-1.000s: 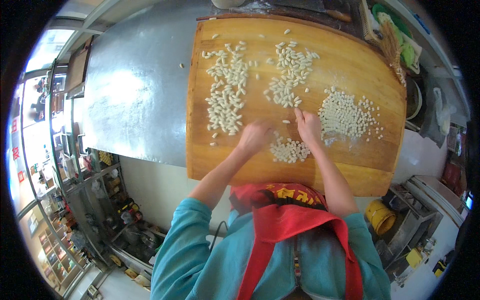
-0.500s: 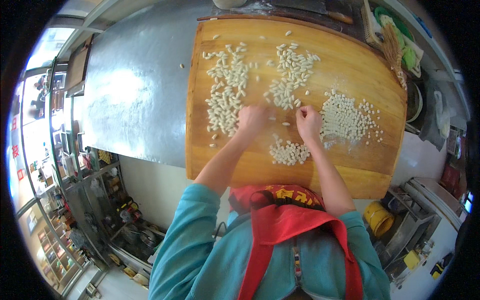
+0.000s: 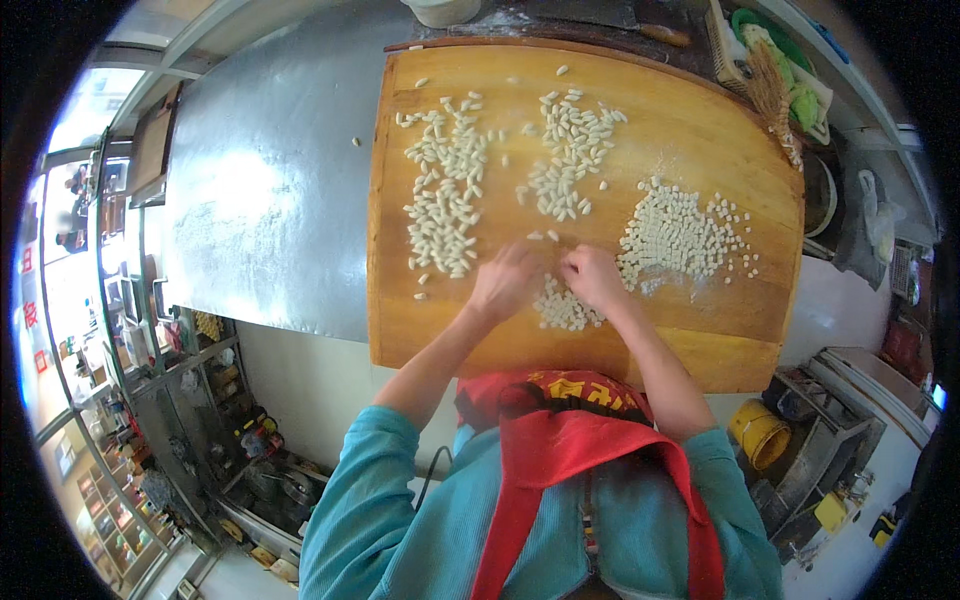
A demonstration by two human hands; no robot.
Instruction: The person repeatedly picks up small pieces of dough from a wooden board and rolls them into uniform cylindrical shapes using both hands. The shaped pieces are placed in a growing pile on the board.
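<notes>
Over the near middle of a wooden board (image 3: 480, 340), my left hand (image 3: 507, 281) is bent downward, its fingertips smeared by motion. Close to its right, my right hand (image 3: 593, 275) has its fingers pressed together; whatever they pinch is hidden. Just below both hands sits a small heap of cut dough pieces (image 3: 568, 310). Beyond the fingertips lie a couple of oval dough pieces (image 3: 553, 236). Long groups of smooth oval dough pieces spread at the left (image 3: 440, 235) and far middle (image 3: 572, 150). To the right of my right hand is a wide patch of small dough cubes (image 3: 680, 230).
A metal tabletop (image 3: 270, 200) extends left of the board, with one stray dough piece (image 3: 356, 142) on it. Behind the board are a white container (image 3: 443, 12) and a wooden-handled knife (image 3: 660, 34). A whisk broom (image 3: 772, 92) lies across a basket (image 3: 728, 50) at the far right.
Both hands have moved nearer to me and to the small heap; my right hand has also shifted left. Oval pieces lie just beyond the fingertips. The whole view has shifted slightly.
</notes>
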